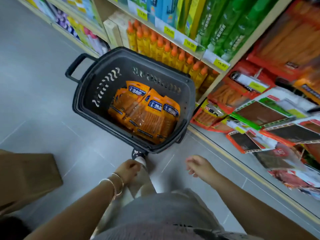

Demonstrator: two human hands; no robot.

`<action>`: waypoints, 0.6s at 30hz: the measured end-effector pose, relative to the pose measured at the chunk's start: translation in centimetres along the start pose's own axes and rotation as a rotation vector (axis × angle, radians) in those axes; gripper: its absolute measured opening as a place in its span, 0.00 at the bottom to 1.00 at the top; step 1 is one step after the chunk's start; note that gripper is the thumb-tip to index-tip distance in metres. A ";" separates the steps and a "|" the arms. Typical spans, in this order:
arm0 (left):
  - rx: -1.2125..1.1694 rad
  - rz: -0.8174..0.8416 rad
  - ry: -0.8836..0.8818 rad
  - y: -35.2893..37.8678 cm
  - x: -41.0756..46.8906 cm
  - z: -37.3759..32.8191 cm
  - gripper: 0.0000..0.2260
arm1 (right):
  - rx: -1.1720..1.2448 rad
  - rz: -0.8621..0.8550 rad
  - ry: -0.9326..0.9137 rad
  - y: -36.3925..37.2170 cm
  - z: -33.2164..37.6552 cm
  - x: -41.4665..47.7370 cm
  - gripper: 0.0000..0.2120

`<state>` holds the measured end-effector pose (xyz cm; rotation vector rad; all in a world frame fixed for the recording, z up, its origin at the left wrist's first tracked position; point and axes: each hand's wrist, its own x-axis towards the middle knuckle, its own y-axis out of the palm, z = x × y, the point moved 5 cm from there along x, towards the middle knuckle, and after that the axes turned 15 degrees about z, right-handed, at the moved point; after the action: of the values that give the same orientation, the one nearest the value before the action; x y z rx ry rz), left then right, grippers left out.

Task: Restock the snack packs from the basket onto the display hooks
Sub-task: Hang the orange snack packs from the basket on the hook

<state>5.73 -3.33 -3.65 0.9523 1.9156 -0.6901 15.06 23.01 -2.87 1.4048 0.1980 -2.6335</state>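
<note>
Fingers (189, 164) of right hand (199, 168) are hanging loosely spread, empty; left hand (127, 170) is curling, holding nothing, both near basket (187, 94) containing orange snack packs (147, 113).

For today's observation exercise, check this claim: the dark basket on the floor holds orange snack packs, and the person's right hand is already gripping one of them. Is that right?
Not quite. The head view shows the right hand empty and open, short of the basket. The rest stands: the dark basket sits on the floor and holds orange snack packs.
</note>
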 end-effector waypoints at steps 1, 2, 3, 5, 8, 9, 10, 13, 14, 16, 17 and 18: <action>-0.025 0.010 0.033 -1.9 0.3 -1.4 0.08 | 0.040 -0.015 -0.046 -0.2 2.7 1.0 0.06; -0.043 0.017 0.061 -3.7 0.4 -2.7 0.08 | 0.071 -0.030 -0.080 -0.3 5.4 2.1 0.05; -0.053 0.024 0.089 -5.3 0.6 -4.1 0.08 | 0.098 -0.044 -0.104 -0.4 7.9 3.1 0.05; -0.047 0.035 0.136 -8.4 1.4 -6.4 0.08 | 0.169 -0.066 -0.130 -0.6 11.8 5.6 0.04; -0.070 0.045 0.140 -12.0 4.0 -8.6 0.07 | 0.295 -0.107 -0.106 -0.9 14.7 10.1 0.02; -0.077 0.038 0.126 -13.1 5.1 -8.9 0.07 | 0.310 -0.126 -0.075 -1.0 14.9 11.8 0.04; -0.085 0.028 0.112 -14.0 6.3 -9.0 0.08 | 0.317 -0.146 -0.035 -1.1 14.9 13.6 0.06; -0.120 0.004 0.074 -16.0 10.4 -8.9 0.08 | 0.291 -0.168 0.119 -0.9 13.6 18.7 0.12; -0.150 0.000 0.060 -16.5 11.7 -8.8 0.07 | 0.254 -0.153 0.181 -0.8 12.8 20.4 0.14; -0.204 -0.016 0.036 -17.2 14.1 -8.4 0.06 | 0.191 -0.133 0.295 -0.7 11.3 23.1 0.14; -0.227 -0.026 0.024 -17.5 15.2 -8.3 0.06 | 0.176 -0.137 0.335 -0.9 10.6 24.3 0.15; -0.257 -0.039 0.008 -17.8 16.2 -8.1 0.08 | 0.164 -0.147 0.368 -1.1 10.0 25.4 0.19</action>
<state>-18.01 -1.48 -12.30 0.7589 1.9775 -0.4485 -7.31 20.44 -18.45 1.9971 0.1323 -2.5267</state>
